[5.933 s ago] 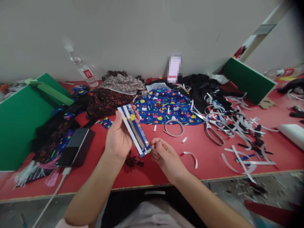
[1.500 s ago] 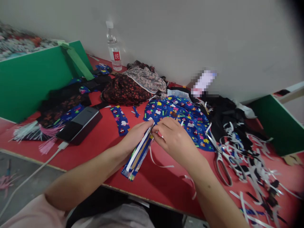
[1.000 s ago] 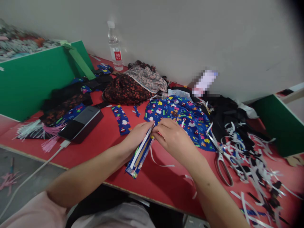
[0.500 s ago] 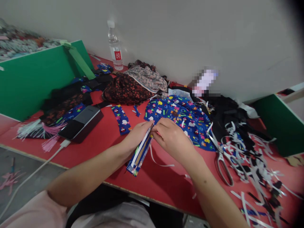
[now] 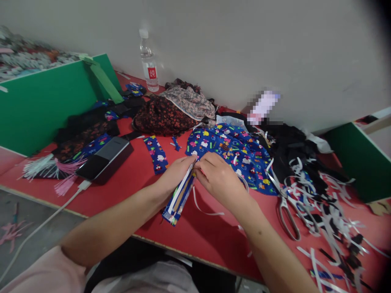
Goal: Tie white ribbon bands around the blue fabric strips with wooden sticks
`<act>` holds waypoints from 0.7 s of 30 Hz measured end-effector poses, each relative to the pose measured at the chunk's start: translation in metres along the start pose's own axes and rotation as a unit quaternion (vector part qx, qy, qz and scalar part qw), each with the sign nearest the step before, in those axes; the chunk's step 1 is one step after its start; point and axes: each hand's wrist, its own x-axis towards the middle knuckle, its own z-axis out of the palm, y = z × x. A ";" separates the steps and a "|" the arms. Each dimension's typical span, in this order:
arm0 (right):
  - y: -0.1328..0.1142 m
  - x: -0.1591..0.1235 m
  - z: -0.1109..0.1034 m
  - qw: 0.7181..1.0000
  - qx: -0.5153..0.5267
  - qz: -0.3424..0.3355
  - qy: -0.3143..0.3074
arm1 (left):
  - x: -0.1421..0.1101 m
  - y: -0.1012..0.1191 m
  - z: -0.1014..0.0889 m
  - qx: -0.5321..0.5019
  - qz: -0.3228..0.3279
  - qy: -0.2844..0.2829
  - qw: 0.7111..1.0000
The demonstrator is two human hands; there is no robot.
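Note:
Between my two hands is a narrow blue patterned fabric strip (image 5: 174, 215) with a white tape and a tan band along its length. My left hand (image 5: 177, 175) is closed on its left edge, close to the upper end. Pinching the same upper end, my right hand (image 5: 215, 175) has its fingers pressed together; the fingertips partly hide what they grip. A loose thin white ribbon (image 5: 204, 209) curls on the table below my right hand. Just beyond my hands lies a spread blue printed cloth (image 5: 226, 140), and a flat blue fabric piece (image 5: 156, 154) rests to the left.
Scissors (image 5: 285, 203) lie at right beside tangled white and black scraps (image 5: 332, 224). A power bank (image 5: 105, 158) with a white cable sits at left. Behind are a floral cloth bundle (image 5: 168, 114) and a water bottle (image 5: 149, 69). Green panels (image 5: 45, 106) flank the red table (image 5: 214, 240).
Almost nothing differs. Both hands keep their hold on the fabric strip, with only a very slight shift of the right fingers and of the camera view.

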 end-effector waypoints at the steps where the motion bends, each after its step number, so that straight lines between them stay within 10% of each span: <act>1: 0.000 0.000 0.000 1.000 -0.003 0.000 -0.001 | 0.000 0.000 0.000 -0.002 -0.005 0.000 1.000; 21: 0.005 0.000 -0.001 1.000 0.021 0.016 -0.008 | 0.003 -0.002 0.001 -0.048 -0.033 -0.006 0.998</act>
